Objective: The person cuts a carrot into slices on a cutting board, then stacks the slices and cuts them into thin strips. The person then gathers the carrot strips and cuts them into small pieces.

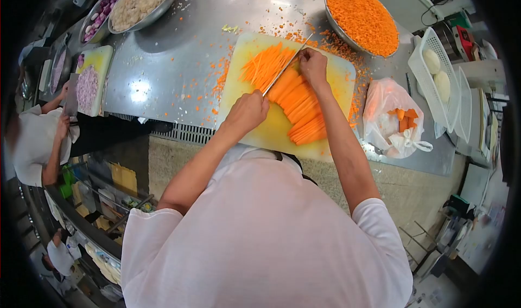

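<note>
Left hand [248, 111] is wrapped around the handle of a knife [285, 69], and the blade slants up and away from it, between thin carrot strips [265, 65] and a row of carrot slices [299, 108]. Right hand [313, 65] has bent fingers at the far end of the slices, but whether it grips them I cannot tell. Below both hands is a cutting board [251, 130] on the bench [168, 72], with a big bowl [335, 29] beyond the right hand.
</note>
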Action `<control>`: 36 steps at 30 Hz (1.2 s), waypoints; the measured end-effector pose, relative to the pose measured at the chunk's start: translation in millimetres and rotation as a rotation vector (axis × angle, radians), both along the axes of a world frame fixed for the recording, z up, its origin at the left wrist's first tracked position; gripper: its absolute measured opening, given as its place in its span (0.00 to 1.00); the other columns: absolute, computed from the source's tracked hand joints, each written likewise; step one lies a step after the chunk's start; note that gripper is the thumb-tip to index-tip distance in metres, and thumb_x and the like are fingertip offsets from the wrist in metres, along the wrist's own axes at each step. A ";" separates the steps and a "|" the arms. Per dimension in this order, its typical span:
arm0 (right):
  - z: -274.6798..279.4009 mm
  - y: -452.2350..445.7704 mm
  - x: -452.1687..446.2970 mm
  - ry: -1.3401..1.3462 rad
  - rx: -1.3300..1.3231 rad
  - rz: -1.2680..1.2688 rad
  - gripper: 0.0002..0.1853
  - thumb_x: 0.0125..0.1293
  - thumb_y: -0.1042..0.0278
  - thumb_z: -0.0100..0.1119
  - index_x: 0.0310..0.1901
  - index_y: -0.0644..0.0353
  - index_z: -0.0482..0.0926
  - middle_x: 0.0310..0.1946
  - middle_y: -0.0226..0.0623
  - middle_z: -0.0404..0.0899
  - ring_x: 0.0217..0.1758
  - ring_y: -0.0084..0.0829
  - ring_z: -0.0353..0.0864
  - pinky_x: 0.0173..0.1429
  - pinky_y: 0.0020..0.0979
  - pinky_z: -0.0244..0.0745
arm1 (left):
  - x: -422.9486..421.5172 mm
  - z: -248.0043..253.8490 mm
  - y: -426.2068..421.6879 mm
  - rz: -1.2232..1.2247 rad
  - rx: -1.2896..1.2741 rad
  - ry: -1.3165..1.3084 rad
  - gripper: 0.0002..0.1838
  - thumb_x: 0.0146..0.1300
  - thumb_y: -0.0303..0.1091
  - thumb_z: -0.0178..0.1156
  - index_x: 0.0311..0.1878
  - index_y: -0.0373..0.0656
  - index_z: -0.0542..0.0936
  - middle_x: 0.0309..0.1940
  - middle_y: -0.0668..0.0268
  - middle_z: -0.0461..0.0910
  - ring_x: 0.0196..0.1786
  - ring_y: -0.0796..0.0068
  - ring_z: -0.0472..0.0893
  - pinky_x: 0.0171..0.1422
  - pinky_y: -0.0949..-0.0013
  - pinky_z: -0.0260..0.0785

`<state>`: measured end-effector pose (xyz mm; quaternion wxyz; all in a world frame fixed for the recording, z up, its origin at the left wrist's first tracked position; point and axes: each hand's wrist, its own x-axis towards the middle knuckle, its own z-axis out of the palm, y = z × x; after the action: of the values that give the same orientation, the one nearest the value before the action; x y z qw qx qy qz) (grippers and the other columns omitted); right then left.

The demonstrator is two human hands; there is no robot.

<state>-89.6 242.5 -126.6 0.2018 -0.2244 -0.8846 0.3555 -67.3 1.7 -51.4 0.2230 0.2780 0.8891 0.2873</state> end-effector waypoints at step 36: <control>13.8 -61.8 60.0 0.178 0.350 0.251 0.04 0.52 0.78 0.57 0.31 0.59 0.77 0.32 0.40 0.75 0.40 0.44 0.72 0.42 0.41 0.70 | -5.2 5.8 8.2 -0.117 -0.037 0.107 0.09 0.59 0.22 0.51 0.42 0.30 0.66 0.21 0.38 0.75 0.30 0.36 0.77 0.35 0.42 0.67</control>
<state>-29.6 180.6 -112.8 0.2690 -0.0423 -0.9325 0.2373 -72.5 9.9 -45.6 0.1967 0.3403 0.8871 0.2422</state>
